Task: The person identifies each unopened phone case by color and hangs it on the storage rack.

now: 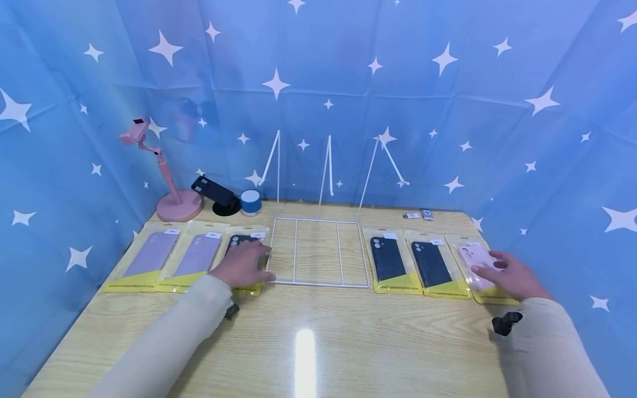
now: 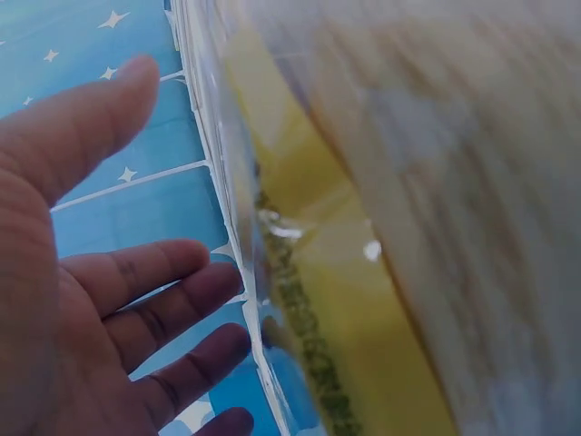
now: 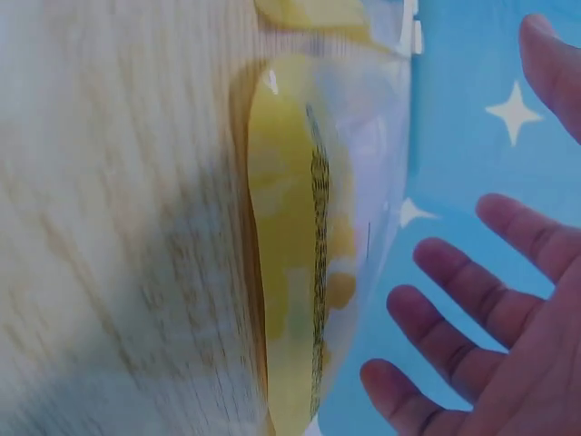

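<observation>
Hands on two phone case packs

Phone case packs lie in a row on my table [image 1: 318, 342]. At the far left a pink stand [image 1: 171, 188] sits at the back, with a black phone holder [image 1: 216, 193] and a small blue speaker [image 1: 251, 202] beside it. Two purple case packs [image 1: 149, 257] come first in the row. Next is the dark case pack [image 1: 242, 241], and my left hand [image 1: 244, 265] rests flat on top of it. My fingers [image 2: 136, 272] are straight and spread, so this grip is wide open and holds nothing.

A white wire rack [image 1: 318, 251] stands in the middle, just beside that pack. Its frame lies flat on the wood and thin wires rise at the back.

Two black case packs [image 1: 408, 260] lie right of the rack. Last comes the pink case pack [image 1: 478, 260]. My right hand [image 1: 512, 273] lies over its near end. Those fingers [image 3: 463, 300] are straight and apart too, so that grip is open and pinches nothing.
</observation>
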`<act>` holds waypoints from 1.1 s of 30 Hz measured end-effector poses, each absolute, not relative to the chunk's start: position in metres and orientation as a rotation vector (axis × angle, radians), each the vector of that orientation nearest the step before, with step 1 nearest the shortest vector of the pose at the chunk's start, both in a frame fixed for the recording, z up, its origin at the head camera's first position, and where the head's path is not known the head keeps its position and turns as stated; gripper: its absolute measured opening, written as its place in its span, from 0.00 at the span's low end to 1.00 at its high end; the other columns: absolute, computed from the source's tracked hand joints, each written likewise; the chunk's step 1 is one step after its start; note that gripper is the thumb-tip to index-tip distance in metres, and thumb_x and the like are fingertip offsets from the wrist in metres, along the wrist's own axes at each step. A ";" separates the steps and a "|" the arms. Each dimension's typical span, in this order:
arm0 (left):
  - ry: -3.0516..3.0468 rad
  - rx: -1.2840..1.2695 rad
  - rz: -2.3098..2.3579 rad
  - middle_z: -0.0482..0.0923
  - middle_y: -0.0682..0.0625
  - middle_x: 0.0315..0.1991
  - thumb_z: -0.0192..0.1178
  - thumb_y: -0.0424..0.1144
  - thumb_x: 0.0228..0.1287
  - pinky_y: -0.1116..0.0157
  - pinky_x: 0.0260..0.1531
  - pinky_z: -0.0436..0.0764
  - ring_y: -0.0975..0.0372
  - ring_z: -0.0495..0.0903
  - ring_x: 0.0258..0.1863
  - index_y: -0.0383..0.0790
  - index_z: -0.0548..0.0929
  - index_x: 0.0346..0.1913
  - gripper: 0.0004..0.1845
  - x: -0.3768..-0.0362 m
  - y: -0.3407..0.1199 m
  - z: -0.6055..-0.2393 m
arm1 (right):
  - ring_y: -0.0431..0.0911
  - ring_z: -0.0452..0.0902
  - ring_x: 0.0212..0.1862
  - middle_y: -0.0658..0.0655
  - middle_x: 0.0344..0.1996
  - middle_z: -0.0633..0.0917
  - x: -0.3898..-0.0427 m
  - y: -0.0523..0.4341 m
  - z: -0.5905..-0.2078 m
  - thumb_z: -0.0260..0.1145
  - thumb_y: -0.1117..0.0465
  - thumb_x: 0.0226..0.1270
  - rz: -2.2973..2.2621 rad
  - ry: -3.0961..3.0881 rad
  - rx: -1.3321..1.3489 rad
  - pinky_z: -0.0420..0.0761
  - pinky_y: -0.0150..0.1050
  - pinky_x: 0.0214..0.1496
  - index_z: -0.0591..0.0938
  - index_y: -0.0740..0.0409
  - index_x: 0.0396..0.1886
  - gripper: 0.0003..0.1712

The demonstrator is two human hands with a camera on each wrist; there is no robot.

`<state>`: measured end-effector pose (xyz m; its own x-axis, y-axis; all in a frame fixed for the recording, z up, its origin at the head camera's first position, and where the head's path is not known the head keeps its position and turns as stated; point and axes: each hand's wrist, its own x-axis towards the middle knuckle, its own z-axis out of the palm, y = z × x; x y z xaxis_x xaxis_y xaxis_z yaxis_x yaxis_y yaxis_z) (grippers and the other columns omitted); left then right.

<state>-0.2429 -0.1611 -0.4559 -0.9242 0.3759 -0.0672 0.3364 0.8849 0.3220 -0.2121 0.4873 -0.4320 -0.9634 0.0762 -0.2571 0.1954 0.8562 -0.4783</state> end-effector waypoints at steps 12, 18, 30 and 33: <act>2.889 0.484 0.458 0.77 0.41 0.69 0.76 0.60 0.58 0.42 0.71 0.71 0.45 0.75 0.69 0.40 0.80 0.71 0.42 -0.245 -0.158 -0.457 | 0.84 0.59 0.66 0.90 0.70 0.56 -0.210 0.500 -0.434 0.61 0.26 0.71 -0.679 2.760 0.279 0.72 0.76 0.59 0.47 0.76 0.81 0.67; 2.875 0.456 0.453 0.77 0.42 0.69 0.77 0.58 0.57 0.43 0.70 0.73 0.46 0.75 0.68 0.42 0.81 0.70 0.41 -0.246 -0.156 -0.457 | 0.83 0.58 0.66 0.89 0.71 0.55 -0.212 0.501 -0.437 0.61 0.24 0.69 -0.645 2.733 0.320 0.72 0.76 0.61 0.47 0.76 0.81 0.70; 2.880 0.443 0.450 0.78 0.43 0.67 0.78 0.56 0.57 0.45 0.68 0.75 0.48 0.75 0.65 0.43 0.82 0.69 0.39 -0.248 -0.158 -0.460 | 0.83 0.61 0.65 0.89 0.69 0.59 -0.220 0.506 -0.445 0.65 0.26 0.66 -0.608 2.768 0.311 0.71 0.76 0.61 0.50 0.80 0.78 0.70; 2.876 0.429 0.447 0.78 0.43 0.68 0.78 0.56 0.57 0.44 0.68 0.75 0.47 0.75 0.65 0.42 0.81 0.69 0.39 -0.248 -0.157 -0.460 | 0.85 0.56 0.68 0.89 0.72 0.54 -0.216 0.494 -0.440 0.66 0.31 0.70 -0.622 2.749 0.355 0.67 0.78 0.65 0.47 0.79 0.80 0.67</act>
